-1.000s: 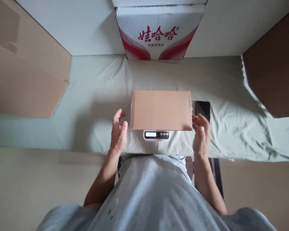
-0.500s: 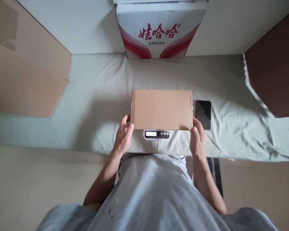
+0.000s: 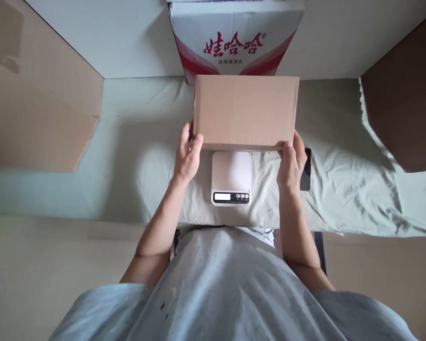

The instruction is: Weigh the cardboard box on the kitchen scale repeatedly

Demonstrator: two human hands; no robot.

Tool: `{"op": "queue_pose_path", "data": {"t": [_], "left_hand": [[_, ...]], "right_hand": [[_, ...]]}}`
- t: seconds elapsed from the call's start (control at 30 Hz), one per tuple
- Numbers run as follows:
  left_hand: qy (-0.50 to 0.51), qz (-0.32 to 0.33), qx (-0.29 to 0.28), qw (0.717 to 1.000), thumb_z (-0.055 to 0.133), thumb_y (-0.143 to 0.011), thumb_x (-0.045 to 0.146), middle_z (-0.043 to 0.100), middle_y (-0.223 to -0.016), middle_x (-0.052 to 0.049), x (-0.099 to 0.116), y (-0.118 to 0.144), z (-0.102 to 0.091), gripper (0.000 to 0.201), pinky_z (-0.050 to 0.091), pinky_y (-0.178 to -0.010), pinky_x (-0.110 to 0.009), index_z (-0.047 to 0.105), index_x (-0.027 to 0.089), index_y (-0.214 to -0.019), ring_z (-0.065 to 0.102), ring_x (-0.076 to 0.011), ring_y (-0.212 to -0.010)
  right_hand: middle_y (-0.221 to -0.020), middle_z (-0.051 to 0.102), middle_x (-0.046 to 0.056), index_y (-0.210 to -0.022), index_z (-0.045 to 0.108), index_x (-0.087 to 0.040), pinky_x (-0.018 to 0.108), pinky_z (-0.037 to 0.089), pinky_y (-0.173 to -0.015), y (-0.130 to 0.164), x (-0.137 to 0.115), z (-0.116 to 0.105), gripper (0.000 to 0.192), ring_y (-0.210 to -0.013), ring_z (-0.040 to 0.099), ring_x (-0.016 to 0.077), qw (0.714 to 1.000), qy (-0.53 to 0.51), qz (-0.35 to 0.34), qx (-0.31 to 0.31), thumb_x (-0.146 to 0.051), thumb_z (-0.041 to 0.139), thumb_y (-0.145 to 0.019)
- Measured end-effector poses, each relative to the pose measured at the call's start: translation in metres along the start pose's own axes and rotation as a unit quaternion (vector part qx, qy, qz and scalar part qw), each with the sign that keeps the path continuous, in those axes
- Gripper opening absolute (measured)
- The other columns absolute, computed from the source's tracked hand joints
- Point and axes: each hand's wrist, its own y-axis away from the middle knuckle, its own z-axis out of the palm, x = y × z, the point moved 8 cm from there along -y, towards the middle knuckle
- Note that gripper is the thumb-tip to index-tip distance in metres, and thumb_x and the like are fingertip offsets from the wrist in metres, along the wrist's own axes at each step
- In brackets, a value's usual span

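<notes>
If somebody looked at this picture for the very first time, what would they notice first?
Probably the plain brown cardboard box in the middle, held up by the left hand and the right hand at its near corners. Right below it sits a small white kitchen scale on the pale green cloth. Behind the box stands a white carton with big red lettering, and a dark phone peeks out beside the right hand.

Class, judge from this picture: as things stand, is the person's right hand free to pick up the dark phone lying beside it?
Probably not: the right hand and left hand both grip the cardboard box. The phone lies close, unobstructed.
</notes>
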Motion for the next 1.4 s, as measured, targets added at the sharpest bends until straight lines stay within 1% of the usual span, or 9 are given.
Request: {"op": "queue_pose_path", "data": {"t": [0.1, 0.27, 0.47, 0.63, 0.73, 0.83, 0.9, 1.1, 1.4], "left_hand": [[-0.007, -0.011, 0.004, 1.000, 0.052, -0.081, 0.068, 0.058, -0.138, -0.011, -0.018, -0.012, 0.006, 0.066, 0.044, -0.109, -0.039, 0.048, 0.025, -0.132, 0.055, -0.0258, -0.129], [-0.001, -0.045, 0.012, 0.999, 0.052, -0.078, 0.073, 0.060, -0.134, -0.013, -0.041, -0.014, 0.010, 0.072, 0.044, -0.108, -0.042, 0.049, 0.022, -0.129, 0.056, -0.0271, -0.127], [-0.015, -0.074, 0.013, 0.997, 0.051, -0.078, 0.074, 0.058, -0.136, -0.014, -0.057, -0.018, 0.011, 0.074, 0.042, -0.110, -0.041, 0.049, 0.021, -0.128, 0.055, -0.0266, -0.128], [-0.017, -0.083, 0.010, 0.996, 0.051, -0.079, 0.072, 0.055, -0.141, -0.012, -0.069, -0.025, 0.013, 0.071, 0.037, -0.115, -0.040, 0.048, 0.023, -0.130, 0.050, -0.0257, -0.134], [-0.031, -0.085, 0.003, 0.996, 0.046, -0.080, 0.074, 0.048, -0.148, -0.012, -0.072, -0.028, 0.013, 0.075, 0.031, -0.119, -0.041, 0.046, 0.022, -0.135, 0.043, -0.0261, -0.140], [-0.049, -0.099, 0.024, 0.994, 0.041, -0.083, 0.074, 0.037, -0.156, -0.011, -0.072, -0.021, 0.003, 0.076, 0.025, -0.122, -0.043, 0.041, 0.023, -0.139, 0.032, -0.0256, -0.147], [-0.052, -0.113, 0.041, 0.991, 0.040, -0.084, 0.072, 0.034, -0.158, -0.009, -0.073, -0.011, -0.007, 0.073, 0.024, -0.122, -0.043, 0.040, 0.025, -0.140, 0.030, -0.0241, -0.148], [-0.064, -0.155, 0.077, 0.983, 0.042, -0.085, 0.069, 0.044, -0.151, -0.011, -0.092, 0.029, -0.042, 0.067, 0.030, -0.120, -0.045, 0.046, 0.025, -0.136, 0.040, -0.0251, -0.142], [-0.061, -0.171, 0.098, 0.978, 0.044, -0.083, 0.071, 0.048, -0.146, -0.017, -0.103, 0.058, -0.061, 0.070, 0.037, -0.114, -0.047, 0.047, 0.021, -0.133, 0.047, -0.0257, -0.137]], "right_hand": [[-0.096, 0.066, 0.002, -0.119, 0.061, -0.029, 0.043, 0.049, -0.095, -0.011, 0.024, 0.008, 0.042, -0.094, 0.063, 0.0183, 0.999, -0.021, 0.024, -0.009, -0.054, 0.048, -0.087], [-0.098, 0.065, 0.002, -0.122, 0.059, -0.029, 0.043, 0.048, -0.096, -0.012, 0.045, 0.013, 0.045, -0.095, 0.062, 0.0180, 0.999, -0.013, 0.043, -0.020, -0.054, 0.048, -0.087], [-0.113, 0.067, 0.004, -0.124, 0.058, -0.029, 0.044, 0.047, -0.101, -0.017, 0.061, 0.018, 0.049, -0.110, 0.060, 0.0205, 0.998, 0.006, 0.054, -0.032, -0.057, 0.047, -0.086], [-0.113, 0.069, 0.004, -0.125, 0.058, -0.028, 0.046, 0.048, -0.102, -0.021, 0.072, 0.025, 0.052, -0.109, 0.062, 0.0209, 0.997, 0.007, 0.069, -0.047, -0.060, 0.047, -0.086], [-0.130, 0.062, 0.006, -0.131, 0.053, -0.029, 0.050, 0.044, -0.107, -0.020, 0.077, 0.024, 0.058, -0.124, 0.057, 0.0231, 0.995, 0.001, 0.093, -0.046, -0.063, 0.047, -0.084], [-0.146, 0.051, 0.006, -0.135, 0.049, -0.031, 0.052, 0.040, -0.112, -0.018, 0.079, 0.011, 0.064, -0.137, 0.048, 0.0243, 0.993, 0.001, 0.117, -0.020, -0.066, 0.048, -0.082], [-0.144, 0.052, 0.007, -0.134, 0.049, -0.032, 0.052, 0.040, -0.113, -0.013, 0.078, -0.002, 0.064, -0.135, 0.050, 0.0242, 0.992, -0.001, 0.126, -0.003, -0.067, 0.049, -0.081], [-0.127, 0.064, 0.007, -0.126, 0.056, -0.029, 0.049, 0.046, -0.104, 0.017, 0.079, -0.040, 0.055, -0.117, 0.063, 0.0223, 0.988, -0.018, 0.150, 0.045, -0.062, 0.052, -0.081], [-0.122, 0.066, 0.007, -0.124, 0.057, -0.028, 0.044, 0.049, -0.097, 0.047, 0.094, -0.046, 0.052, -0.108, 0.066, 0.0192, 0.980, -0.029, 0.192, 0.054, -0.057, 0.054, -0.082]]}}
